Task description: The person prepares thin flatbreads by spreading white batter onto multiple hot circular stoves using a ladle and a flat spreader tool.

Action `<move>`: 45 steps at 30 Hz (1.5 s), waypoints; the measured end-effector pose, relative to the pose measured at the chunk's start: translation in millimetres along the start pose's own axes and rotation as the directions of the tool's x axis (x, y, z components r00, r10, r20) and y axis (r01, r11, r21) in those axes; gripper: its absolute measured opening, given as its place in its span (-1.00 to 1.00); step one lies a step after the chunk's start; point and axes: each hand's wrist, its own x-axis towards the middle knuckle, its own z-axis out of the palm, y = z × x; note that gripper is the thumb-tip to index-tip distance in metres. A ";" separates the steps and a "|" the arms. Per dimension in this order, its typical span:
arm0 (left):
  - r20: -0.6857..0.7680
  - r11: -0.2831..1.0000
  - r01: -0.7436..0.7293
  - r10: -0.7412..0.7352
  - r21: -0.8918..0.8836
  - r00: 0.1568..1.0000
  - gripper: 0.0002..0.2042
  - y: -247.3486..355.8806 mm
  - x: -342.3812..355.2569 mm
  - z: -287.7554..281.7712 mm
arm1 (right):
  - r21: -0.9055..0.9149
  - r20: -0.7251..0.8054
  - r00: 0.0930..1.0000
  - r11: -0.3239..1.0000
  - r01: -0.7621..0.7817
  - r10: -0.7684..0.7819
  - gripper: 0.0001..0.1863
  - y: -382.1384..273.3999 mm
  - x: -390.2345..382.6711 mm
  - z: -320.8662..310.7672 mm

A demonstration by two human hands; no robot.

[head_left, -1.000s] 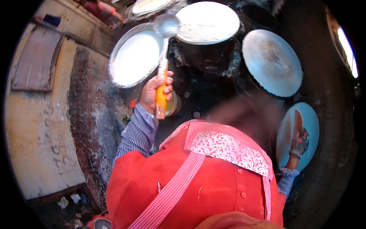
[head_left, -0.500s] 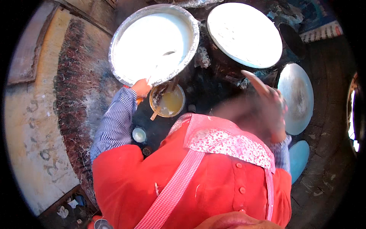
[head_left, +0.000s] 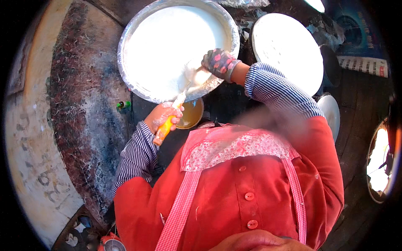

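My left hand (head_left: pixel 163 115) is bare and smeared with white. Its fingers wrap round the yellow-orange handle of a ladle (head_left: pixel 168 124), whose head reaches into the white liquid. The wide metal basin (head_left: pixel 125 77) holds this white batter-like liquid (head_left: pixel 167 42). My right hand (head_left: pixel 220 63), in a dark glove with pink spots, is closed over the basin's right near side. A pale curved piece (head_left: pixel 202 77) shows at its fingers, beside the ladle's head. Glare and overlap hide where the two meet.
Right of the basin sits a large round white surface (head_left: pixel 289 52). A smaller bowl (head_left: pixel 191 115) stands under the basin's near rim. A grey disc (head_left: pixel 331 113) leans farther right. A green-capped small item (head_left: pixel 122 104) lies left on the stained board (head_left: pixel 96 83).
My right hand has swung from the right side up and left to the basin, close to the ladle. My left hand has moved slightly nearer, still gripping the handle.
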 end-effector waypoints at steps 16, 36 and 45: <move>-0.069 0.593 -0.628 0.752 0.504 0.655 -0.67 121.8 -230.1 190.8 | -0.488 -0.853 0.405 0.781 -0.390 -0.331 -0.63 26.7 -17.8 -351.2; 0.146 0.924 -0.198 0.256 -0.326 0.956 -0.76 39.9 -47.3 24.4 | 0.447 -0.486 0.608 0.777 -0.444 0.628 -0.75 -7.9 -52.0 -206.8; -0.104 0.706 -0.636 0.690 0.312 0.716 -0.70 80.5 -124.5 93.5 | 0.632 -0.354 0.427 0.549 -0.547 0.832 -0.69 0.9 -102.0 -103.7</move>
